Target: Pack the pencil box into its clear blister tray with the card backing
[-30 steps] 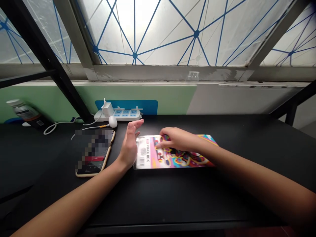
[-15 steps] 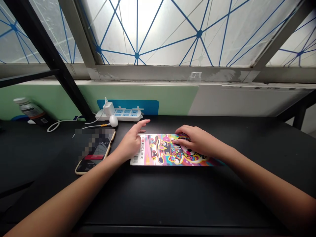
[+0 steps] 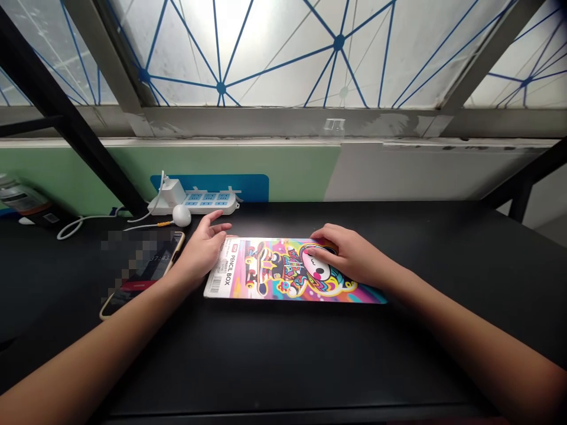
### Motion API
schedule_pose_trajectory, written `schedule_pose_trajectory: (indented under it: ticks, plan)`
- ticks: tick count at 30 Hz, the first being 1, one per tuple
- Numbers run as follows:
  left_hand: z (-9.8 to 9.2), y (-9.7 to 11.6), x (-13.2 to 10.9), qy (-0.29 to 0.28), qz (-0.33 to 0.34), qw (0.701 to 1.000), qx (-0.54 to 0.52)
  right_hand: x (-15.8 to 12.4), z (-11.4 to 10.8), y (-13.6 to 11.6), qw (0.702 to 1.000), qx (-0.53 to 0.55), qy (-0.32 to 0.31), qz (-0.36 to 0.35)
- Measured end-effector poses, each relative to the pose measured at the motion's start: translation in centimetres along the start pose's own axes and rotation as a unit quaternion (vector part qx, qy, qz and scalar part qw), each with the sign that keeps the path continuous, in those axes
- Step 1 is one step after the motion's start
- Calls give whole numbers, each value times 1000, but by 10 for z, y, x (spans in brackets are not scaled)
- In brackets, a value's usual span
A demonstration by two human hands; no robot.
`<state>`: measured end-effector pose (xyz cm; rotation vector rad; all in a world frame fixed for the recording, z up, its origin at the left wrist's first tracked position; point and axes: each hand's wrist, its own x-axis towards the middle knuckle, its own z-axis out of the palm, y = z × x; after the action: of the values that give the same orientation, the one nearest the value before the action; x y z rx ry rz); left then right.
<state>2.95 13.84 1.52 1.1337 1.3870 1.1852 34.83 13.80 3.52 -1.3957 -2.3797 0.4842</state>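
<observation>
A flat pencil box [image 3: 274, 274] with a bright cartoon print lies on the black table [image 3: 283, 354], its white label end to the left. My left hand [image 3: 201, 251] rests at that left end, fingers loosely spread and touching the box's edge. My right hand [image 3: 348, 257] lies palm down on the right half of the lid, fingers stretched flat over the print. Neither hand grips anything.
A phone [image 3: 142, 268] in a gold case lies left of the box. A white power strip [image 3: 199, 202] with a charger, a white cable [image 3: 84, 223] and a small white round object [image 3: 181, 215] sit at the back wall. A bottle [image 3: 20, 200] lies far left.
The box now lies flat. My left hand dropped from upright to the box's left end. My right hand slid to the right half of the lid.
</observation>
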Motion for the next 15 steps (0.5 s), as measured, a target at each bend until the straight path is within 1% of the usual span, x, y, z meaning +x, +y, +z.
schedule_pose_trajectory:
  ticks: [3,5,9,12,15]
  plan:
    - [5,4,-5,8,-18,999,-30,-1,0,-2,1000,-18,22,-11]
    - [8,8,-8,12,-25,998,-50,-2,-1,-4,998,-34,50,-30]
    - [11,13,-12,24,-22,996,-83,-4,-4,-7,981,-82,150,-89]
    - [14,13,-18,28,8,993,-113,-8,-6,-12,959,-106,232,-124]
    - [13,12,-26,-1,58,990,-127,-14,-8,-19,939,-113,294,-139]
